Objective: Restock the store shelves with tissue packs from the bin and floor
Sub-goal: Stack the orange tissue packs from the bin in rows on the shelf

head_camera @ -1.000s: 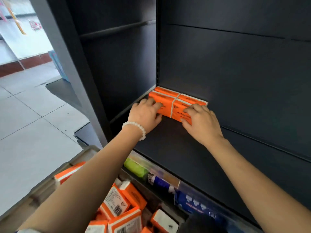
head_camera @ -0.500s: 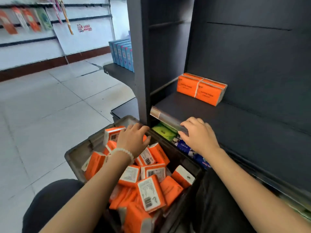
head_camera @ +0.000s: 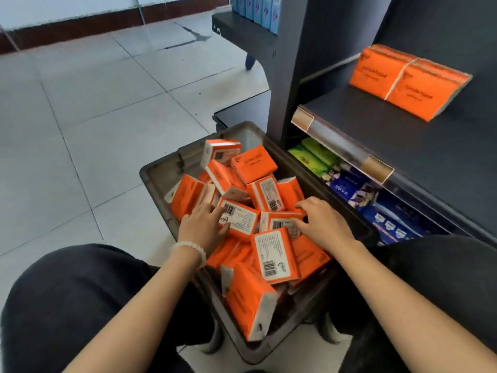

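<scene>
Tissue packs (head_camera: 238, 219) in bin (head_camera: 161, 170) | left hand (head_camera: 203, 227) pinches one | right hand (head_camera: 322, 224) curls onto another | advice: grip flat faces squarely, lift clear

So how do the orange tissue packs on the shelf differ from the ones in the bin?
The shelf packs stand in a neat row at the back of the dark shelf, orange faces forward. The bin packs lie jumbled in the grey bin, several showing white barcode labels, with both hands on them. Both look like the same orange product.
</scene>
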### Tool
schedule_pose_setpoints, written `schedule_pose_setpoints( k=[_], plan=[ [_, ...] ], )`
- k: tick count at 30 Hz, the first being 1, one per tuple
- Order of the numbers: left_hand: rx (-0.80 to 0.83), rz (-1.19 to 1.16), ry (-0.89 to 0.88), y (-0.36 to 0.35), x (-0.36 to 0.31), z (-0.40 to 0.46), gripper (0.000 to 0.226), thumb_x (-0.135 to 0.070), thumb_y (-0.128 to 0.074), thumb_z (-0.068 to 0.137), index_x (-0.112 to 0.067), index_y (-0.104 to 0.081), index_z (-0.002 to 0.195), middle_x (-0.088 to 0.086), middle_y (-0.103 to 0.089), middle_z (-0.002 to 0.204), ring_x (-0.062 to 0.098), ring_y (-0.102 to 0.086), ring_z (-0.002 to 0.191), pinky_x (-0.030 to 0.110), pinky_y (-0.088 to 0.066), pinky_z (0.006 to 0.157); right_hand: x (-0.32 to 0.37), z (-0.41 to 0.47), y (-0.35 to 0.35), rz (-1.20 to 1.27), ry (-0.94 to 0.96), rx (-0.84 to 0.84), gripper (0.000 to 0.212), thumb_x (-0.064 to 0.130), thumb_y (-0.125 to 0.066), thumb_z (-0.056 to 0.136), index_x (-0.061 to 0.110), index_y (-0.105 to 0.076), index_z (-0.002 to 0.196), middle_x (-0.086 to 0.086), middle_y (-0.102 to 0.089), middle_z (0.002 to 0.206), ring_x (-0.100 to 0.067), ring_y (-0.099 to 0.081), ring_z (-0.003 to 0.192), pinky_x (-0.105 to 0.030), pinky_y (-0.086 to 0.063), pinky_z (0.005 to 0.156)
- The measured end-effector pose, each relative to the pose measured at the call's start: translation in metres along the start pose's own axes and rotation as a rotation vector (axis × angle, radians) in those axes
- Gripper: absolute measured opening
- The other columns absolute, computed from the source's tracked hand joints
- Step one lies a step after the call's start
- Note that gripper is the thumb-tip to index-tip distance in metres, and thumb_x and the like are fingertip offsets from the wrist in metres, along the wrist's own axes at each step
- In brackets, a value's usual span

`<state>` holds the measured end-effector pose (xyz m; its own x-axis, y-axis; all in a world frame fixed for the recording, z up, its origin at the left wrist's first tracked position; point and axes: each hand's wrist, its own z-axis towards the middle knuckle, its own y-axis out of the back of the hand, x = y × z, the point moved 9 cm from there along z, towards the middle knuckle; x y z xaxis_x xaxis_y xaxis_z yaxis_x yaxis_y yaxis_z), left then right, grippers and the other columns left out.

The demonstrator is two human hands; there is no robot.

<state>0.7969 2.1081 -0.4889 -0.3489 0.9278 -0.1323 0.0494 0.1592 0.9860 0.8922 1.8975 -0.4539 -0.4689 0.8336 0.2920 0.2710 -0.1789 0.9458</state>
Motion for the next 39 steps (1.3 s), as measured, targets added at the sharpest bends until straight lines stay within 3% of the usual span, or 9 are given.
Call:
schedule_pose_setpoints(
  k=[5, 12, 16, 19, 26, 33, 36, 39],
  plan=[
    [0.072, -0.061, 0.094, -0.029, 0.008, 0.022, 0.057, -0.053, -0.047, 0.09, -0.023, -0.038, 0.138, 0.004, -0.044, 0.136, 0.023, -0.039, 0.127, 0.04, -0.04, 0.095, 0.004, 0.03, -0.031, 0.107, 0.014, 0.118, 0.052, 0.041, -0.057, 0.089, 0.021, -0.046, 0.136, 0.003, -0.048, 0.136, -0.016, -0.044, 0.125, -0.036, -0.04, 0.099],
    [0.118, -0.034, 0.172, -0.053, 0.003, 0.047, 0.069, -0.059, -0.044, 0.088, -0.022, -0.027, 0.143, 0.005, -0.037, 0.145, 0.033, -0.029, 0.131, 0.047, -0.031, 0.104, 0.003, 0.063, -0.071, 0.178, -0.013, 0.222, 0.057, 0.04, -0.053, 0.092, 0.02, -0.038, 0.142, 0.0, -0.043, 0.144, -0.018, -0.04, 0.131, -0.036, -0.036, 0.105],
    [0.059, -0.173, 0.243, -0.057, 0.01, 0.048, 0.065, -0.055, -0.049, 0.087, -0.02, -0.032, 0.139, 0.007, -0.041, 0.14, 0.03, -0.027, 0.131, 0.047, -0.029, 0.105, 0.004, 0.072, -0.09, 0.181, -0.03, 0.289, 0.059, 0.041, -0.054, 0.092, 0.019, -0.036, 0.144, -0.002, -0.04, 0.146, -0.021, -0.036, 0.134, -0.038, -0.033, 0.108],
    [0.047, -0.328, 0.301, -0.06, 0.015, 0.042, 0.076, -0.05, -0.055, 0.087, -0.018, -0.021, 0.146, 0.011, -0.038, 0.141, 0.031, -0.024, 0.133, 0.048, -0.028, 0.106, 0.005, 0.075, -0.098, 0.13, -0.028, 0.301, 0.064, 0.047, -0.055, 0.088, 0.021, -0.036, 0.143, -0.002, -0.039, 0.145, -0.022, -0.034, 0.133, -0.042, -0.033, 0.108],
    [0.016, -0.495, 0.335, -0.063, 0.019, 0.038, 0.05, -0.043, -0.059, 0.087, -0.016, -0.044, 0.126, 0.013, -0.042, 0.13, 0.031, -0.031, 0.127, 0.049, -0.031, 0.107, -0.005, 0.071, -0.102, 0.186, -0.048, 0.405, 0.067, 0.043, -0.064, 0.084, 0.022, -0.039, 0.142, 0.001, -0.033, 0.145, -0.019, -0.026, 0.135, -0.04, -0.028, 0.109],
    [0.002, -0.664, 0.281, -0.053, 0.003, 0.034, 0.04, -0.035, -0.059, 0.09, -0.021, -0.044, 0.124, 0.005, -0.055, 0.12, 0.022, -0.056, 0.108, 0.029, -0.045, 0.081, -0.012, 0.06, -0.083, 0.164, -0.027, 0.259, 0.061, 0.045, -0.067, 0.08, 0.021, -0.049, 0.133, 0.002, -0.049, 0.132, -0.018, -0.041, 0.125, -0.04, -0.039, 0.102],
    [-0.046, -0.679, 0.221, -0.037, -0.003, 0.03, 0.034, -0.032, -0.062, 0.087, -0.027, -0.046, 0.117, 0.0, -0.058, 0.113, 0.016, -0.059, 0.101, 0.03, -0.051, 0.079, -0.012, 0.051, -0.068, 0.177, -0.009, 0.197, 0.06, 0.045, -0.069, 0.079, 0.023, -0.051, 0.132, 0.003, -0.05, 0.129, -0.017, -0.044, 0.123, -0.04, -0.04, 0.101],
    [-0.153, -0.649, 0.089, -0.005, -0.016, 0.024, 0.029, -0.026, -0.063, 0.086, -0.036, -0.047, 0.109, -0.006, -0.054, 0.109, 0.011, -0.055, 0.099, 0.025, -0.047, 0.075, -0.01, 0.043, -0.044, 0.203, 0.012, 0.106, 0.06, 0.045, -0.068, 0.08, 0.023, -0.05, 0.133, 0.002, -0.051, 0.126, -0.017, -0.046, 0.12, -0.039, -0.042, 0.098]
  ],
)
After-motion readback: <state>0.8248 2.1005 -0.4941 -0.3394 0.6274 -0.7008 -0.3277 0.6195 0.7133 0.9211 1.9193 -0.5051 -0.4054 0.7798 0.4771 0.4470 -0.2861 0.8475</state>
